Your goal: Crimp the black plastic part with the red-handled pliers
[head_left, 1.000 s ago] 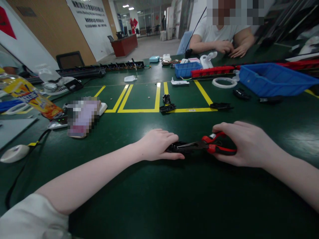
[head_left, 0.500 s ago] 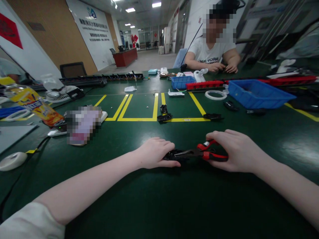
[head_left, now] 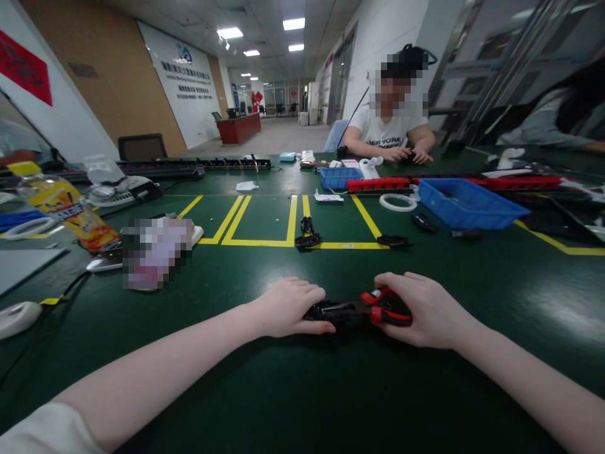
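Note:
My left hand [head_left: 290, 307] is closed around a small black plastic part [head_left: 317, 311], thumb underneath and fingers over it, so much of the part is hidden. In my right hand [head_left: 423, 312] is a pair of long-nose pliers [head_left: 387, 309] with red and black handles. Their jaws point left and reach onto the black part beside my left fingertips; whether they pinch it I cannot tell. Beyond my hands, more black plastic parts [head_left: 308, 239] lie on the yellow tape lines, and another black piece [head_left: 394, 241] rests to the right.
A blue bin [head_left: 472, 205] and a white tape roll [head_left: 398, 202] stand at the back right. On the left are a phone [head_left: 158, 252], an orange drink bottle [head_left: 70, 208] and a white mouse [head_left: 19, 318]. Across the green table [head_left: 265, 391] sits a person [head_left: 387, 129].
The view has tilted up slightly and turned right, so everything sits lower in the picture. The pliers' handles look a little closer together. Both hands keep their holds.

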A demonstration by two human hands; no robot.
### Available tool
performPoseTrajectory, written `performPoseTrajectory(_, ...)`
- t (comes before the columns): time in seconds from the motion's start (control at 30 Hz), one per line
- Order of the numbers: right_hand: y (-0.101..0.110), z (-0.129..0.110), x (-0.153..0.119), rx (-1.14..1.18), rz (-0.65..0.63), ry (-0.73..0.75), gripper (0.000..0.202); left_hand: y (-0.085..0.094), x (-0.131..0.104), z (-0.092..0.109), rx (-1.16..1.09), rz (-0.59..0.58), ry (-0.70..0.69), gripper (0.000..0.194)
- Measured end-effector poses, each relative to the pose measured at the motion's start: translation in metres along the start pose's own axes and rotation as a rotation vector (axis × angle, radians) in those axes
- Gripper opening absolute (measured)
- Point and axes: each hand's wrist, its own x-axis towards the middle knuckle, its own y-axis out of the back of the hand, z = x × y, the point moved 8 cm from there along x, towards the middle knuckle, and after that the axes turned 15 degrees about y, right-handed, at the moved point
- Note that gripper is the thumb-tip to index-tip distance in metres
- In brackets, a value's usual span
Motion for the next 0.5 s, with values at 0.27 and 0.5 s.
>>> performPoseTrajectory(0.27, 0.001, 0.004, 0.001, -0.006, -0.004, 0.011, 0.044, 0.001, -0.001, 0.002, -0.001, 0.007, -0.009, 0.043)
performPoseTrajectory(0.5, 0.002, 0.012, -0.004, -0.022, 0.019, 0.030, 0.044, 0.003, -0.001, 0.001, -0.017, 0.017, -0.016, 0.042)
